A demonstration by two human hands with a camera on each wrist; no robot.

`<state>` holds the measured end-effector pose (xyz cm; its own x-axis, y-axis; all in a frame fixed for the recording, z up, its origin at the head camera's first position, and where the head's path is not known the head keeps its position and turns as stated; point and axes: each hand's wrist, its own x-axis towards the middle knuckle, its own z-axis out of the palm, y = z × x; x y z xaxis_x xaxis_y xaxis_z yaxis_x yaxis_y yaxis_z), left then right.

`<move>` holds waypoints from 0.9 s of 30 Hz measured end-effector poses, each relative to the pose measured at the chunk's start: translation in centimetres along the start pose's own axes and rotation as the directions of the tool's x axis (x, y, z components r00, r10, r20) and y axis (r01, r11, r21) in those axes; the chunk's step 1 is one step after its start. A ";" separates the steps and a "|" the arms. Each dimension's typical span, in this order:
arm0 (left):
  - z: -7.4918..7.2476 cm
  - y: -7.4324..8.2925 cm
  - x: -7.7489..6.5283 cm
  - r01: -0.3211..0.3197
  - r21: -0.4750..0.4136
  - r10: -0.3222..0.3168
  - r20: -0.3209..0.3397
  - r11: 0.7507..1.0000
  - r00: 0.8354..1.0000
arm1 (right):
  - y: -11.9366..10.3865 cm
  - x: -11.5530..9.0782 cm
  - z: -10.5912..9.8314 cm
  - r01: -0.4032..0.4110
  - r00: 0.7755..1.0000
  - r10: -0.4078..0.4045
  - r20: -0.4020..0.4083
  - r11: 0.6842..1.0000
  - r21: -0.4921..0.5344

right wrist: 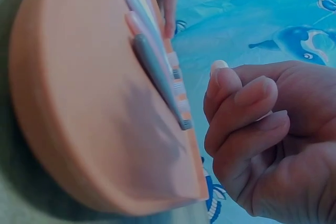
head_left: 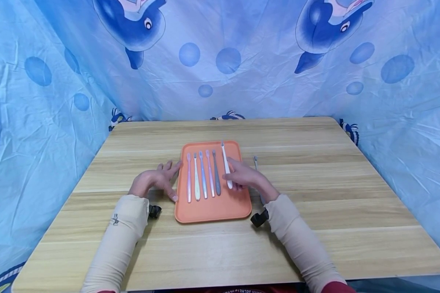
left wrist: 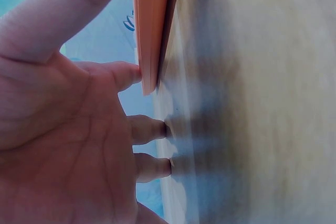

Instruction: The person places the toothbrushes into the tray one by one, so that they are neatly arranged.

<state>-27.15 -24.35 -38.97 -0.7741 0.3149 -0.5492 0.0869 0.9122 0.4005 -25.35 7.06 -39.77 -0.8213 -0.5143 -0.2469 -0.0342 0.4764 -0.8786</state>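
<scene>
My right hand (head_left: pixel 242 174) pinches a white toothbrush (head_left: pixel 225 160) over the right part of an orange tray (head_left: pixel 212 213). In the right wrist view, the fingers of that hand (right wrist: pixel 252 124) are curled and nearly all of the brush is hidden. Several toothbrushes lie side by side in the tray, among them a pink one (head_left: pixel 189 183), a pale green one (head_left: pixel 196 183), a blue one (head_left: pixel 203 177) and a dark grey one (head_left: pixel 216 175). At the tray's left edge, my left hand (head_left: pixel 159 178) has its fingers spread and touches the rim (left wrist: pixel 149 35).
Another grey toothbrush (head_left: pixel 256 161) lies on the wooden table (head_left: pixel 315 171) to the right of the tray, partly hidden by the right forearm. A blue curtain (head_left: pixel 242 93) with dolphins hangs behind the table and at both sides.
</scene>
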 end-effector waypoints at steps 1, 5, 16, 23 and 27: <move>0.0 0.0 0.0 0.000 -0.001 0.000 0.000 1.000 1.000 | 0.1 0.1 0.1 0.004 1.000 -0.004 0.001 1.000 -0.002; 0.0 0.0 -0.1 -0.002 0.000 0.002 -0.001 1.000 1.000 | 0.5 0.3 0.4 0.016 1.000 -0.016 -0.001 1.000 -0.008; 0.0 0.0 -0.1 0.003 0.003 -0.003 0.001 1.000 1.000 | 1.1 0.9 1.1 -0.002 1.000 0.002 -0.008 1.000 -0.017; -0.1 0.1 -0.2 0.005 0.004 -0.005 0.003 1.000 1.000 | 1.1 1.1 1.3 -0.006 1.000 0.006 0.009 1.000 -0.004; -0.1 0.1 -0.2 0.008 0.002 -0.008 0.008 1.000 1.000 | 1.2 1.3 1.4 -0.016 1.000 0.016 0.017 1.000 0.001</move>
<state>-27.06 -24.36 -38.72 -0.7699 0.3093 -0.5582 0.0820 0.9154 0.3942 -25.63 5.98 -41.67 -0.8118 -0.5191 -0.2675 -0.0210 0.4838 -0.8750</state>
